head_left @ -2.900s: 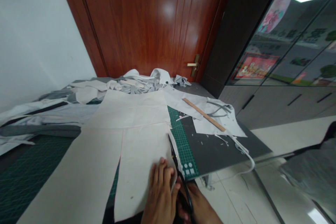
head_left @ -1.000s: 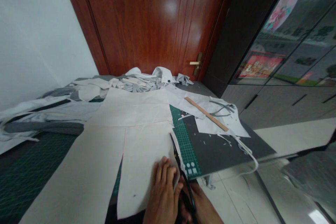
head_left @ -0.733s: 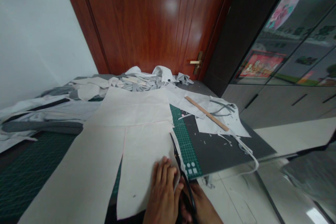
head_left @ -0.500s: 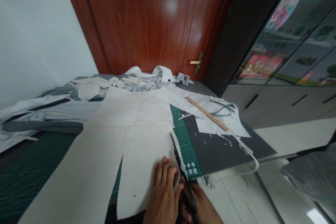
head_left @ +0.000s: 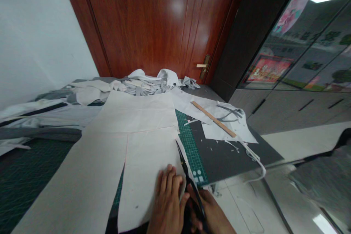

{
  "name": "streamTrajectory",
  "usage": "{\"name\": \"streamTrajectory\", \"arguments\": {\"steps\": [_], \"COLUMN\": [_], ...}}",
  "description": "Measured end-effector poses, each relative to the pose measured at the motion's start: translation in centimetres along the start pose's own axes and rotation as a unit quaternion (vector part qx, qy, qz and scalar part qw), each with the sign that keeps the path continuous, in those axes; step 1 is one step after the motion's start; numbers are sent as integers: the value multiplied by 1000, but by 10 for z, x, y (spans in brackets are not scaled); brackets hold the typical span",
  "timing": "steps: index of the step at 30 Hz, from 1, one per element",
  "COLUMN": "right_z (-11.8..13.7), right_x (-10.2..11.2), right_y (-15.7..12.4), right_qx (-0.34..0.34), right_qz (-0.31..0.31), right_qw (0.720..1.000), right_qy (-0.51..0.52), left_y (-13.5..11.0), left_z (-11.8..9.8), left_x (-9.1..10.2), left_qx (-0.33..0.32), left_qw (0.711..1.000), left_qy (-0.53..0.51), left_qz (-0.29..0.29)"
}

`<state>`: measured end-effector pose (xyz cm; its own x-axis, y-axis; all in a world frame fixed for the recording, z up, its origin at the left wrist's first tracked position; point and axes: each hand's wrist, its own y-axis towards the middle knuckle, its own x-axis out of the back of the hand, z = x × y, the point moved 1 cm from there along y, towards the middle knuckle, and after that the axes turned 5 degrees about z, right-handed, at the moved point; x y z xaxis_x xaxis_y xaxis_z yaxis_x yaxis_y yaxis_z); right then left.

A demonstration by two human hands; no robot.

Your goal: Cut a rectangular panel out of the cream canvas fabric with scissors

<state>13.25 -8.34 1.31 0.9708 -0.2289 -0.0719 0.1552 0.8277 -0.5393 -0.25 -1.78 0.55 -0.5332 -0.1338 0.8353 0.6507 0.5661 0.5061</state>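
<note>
Right grip (head_left: 208, 212) closed on black long-bladed scissors (head_left: 189, 186), just beside left grip (head_left: 167, 199), spread flat on a pale cream cloth sheet (head_left: 145, 168).

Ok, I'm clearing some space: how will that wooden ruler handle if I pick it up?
The wooden ruler looks stiff and fairly light, being a thin, narrow strip. Its flat shape suggests it won't roll, though it may slide on the white sheet under it.
</note>
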Motion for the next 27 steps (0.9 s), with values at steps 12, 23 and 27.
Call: {"name": "streamTrajectory", "arguments": {"steps": [12,23,27], "right_z": [4,-17,-15], "right_x": [6,10,9], "right_y": [-10,-2,-4], "right_qx": [-5,31,21], "right_qz": [27,71,65], "right_qw": [1000,997,998], "right_qy": [6,24,16], "left_y": [-5,-2,-1], "left_z": [2,1,0], "left_x": [-14,1,1], "left_qx": [6,-11,-4], "left_qw": [1000,1000,1000], "left_qy": [11,14,-9], "left_qz": [-17,-5,0]}}
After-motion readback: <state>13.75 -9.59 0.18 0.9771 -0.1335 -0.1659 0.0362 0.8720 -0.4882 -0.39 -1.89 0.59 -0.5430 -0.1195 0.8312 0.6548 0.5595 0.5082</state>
